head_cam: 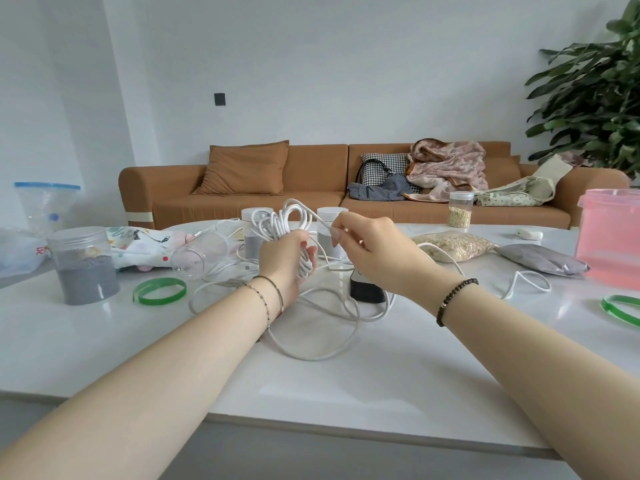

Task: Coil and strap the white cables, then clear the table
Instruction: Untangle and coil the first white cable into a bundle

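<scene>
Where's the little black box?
In the head view, the black box sits on the table near the middle, just under the right hand, among loose loops of white cable.

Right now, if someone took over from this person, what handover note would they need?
Left hand grips a half-wound coil of white cable.
Right hand pinches the strand feeding it.
Loose cable lies looped on the table, by a black block.
Done: several turns wound.
Left: finish coiling, strap it, then clear the grey-filled jar, grain bag and the rest.
</scene>
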Demonstrator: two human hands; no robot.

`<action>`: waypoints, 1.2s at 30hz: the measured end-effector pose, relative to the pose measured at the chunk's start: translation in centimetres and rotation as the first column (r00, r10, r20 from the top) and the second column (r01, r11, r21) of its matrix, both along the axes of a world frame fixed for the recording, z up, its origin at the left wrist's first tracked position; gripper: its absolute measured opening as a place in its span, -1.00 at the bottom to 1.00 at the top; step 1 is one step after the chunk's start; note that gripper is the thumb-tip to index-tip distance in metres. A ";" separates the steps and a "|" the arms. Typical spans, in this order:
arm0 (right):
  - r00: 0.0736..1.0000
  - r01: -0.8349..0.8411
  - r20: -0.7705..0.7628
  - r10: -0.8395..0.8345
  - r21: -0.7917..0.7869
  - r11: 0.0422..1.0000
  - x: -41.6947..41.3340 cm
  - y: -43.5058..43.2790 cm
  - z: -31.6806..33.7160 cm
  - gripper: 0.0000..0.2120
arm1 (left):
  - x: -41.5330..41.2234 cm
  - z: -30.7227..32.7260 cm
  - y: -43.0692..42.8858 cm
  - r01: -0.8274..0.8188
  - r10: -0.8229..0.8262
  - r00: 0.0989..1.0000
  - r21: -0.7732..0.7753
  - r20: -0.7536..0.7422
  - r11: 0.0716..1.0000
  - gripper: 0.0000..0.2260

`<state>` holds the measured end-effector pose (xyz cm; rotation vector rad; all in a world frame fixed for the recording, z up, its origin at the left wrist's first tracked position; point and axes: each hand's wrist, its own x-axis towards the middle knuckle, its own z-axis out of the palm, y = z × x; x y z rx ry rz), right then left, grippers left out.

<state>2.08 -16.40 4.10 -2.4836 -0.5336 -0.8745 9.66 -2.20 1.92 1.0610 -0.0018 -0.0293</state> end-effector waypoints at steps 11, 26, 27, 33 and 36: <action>0.985 0.159 -0.050 -0.165 -0.099 0.982 0.8 -0.4 -0.3 -0.82 | -0.7 0.8 0.1 0.100 -0.100 0.995 -0.052 -0.006 0.994 -0.78; 0.991 0.065 -0.102 -0.081 -0.152 0.986 0.4 -0.3 -0.3 -0.57 | -1.4 0.4 -0.1 0.193 -0.226 0.966 0.223 0.130 0.956 -0.39; 0.994 0.048 -0.086 -0.060 -0.135 0.990 0.3 -0.3 -0.2 -0.60 | -1.4 0.3 -0.1 0.190 -0.228 0.961 0.222 0.159 0.956 -0.47; 0.999 -0.042 0.005 0.042 -0.003 0.999 0.4 0.2 -0.4 -0.77 | -0.2 0.1 0.2 0.050 -0.048 0.986 -0.011 0.158 0.999 -0.91; 0.999 -0.029 -0.046 0.028 -0.025 0.999 0.6 0.5 -0.6 -0.79 | -0.1 0.1 0.3 -0.127 0.125 0.982 0.003 0.139 0.992 -0.87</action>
